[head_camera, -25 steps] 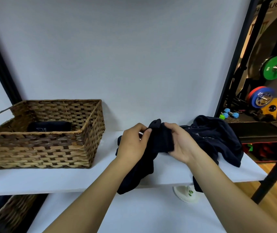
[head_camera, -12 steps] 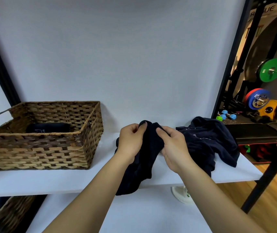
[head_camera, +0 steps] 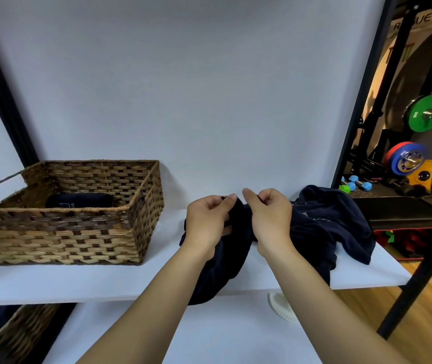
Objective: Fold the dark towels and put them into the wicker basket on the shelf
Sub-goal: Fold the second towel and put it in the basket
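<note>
Pinching the top edge of a dark towel [head_camera: 225,248] with left hand [head_camera: 207,227] and right hand [head_camera: 270,222], fingers clenched on cloth, near the shelf [head_camera: 78,282] front edge. Best spread apart along the hem, find corners, before folding toward the basket [head_camera: 60,232] at left.

Gym or home-gym storage corner. Right side: black steel rack upright [head_camera: 404,74], green weight plate on a bar [head_camera: 428,113], red-and-blue plate [head_camera: 406,158], yellow plate [head_camera: 425,176], small blue dumbbells [head_camera: 359,183] on dark flooring, black padded bench [head_camera: 398,210]. White shelf board [head_camera: 78,282] against plain white wall.
</note>
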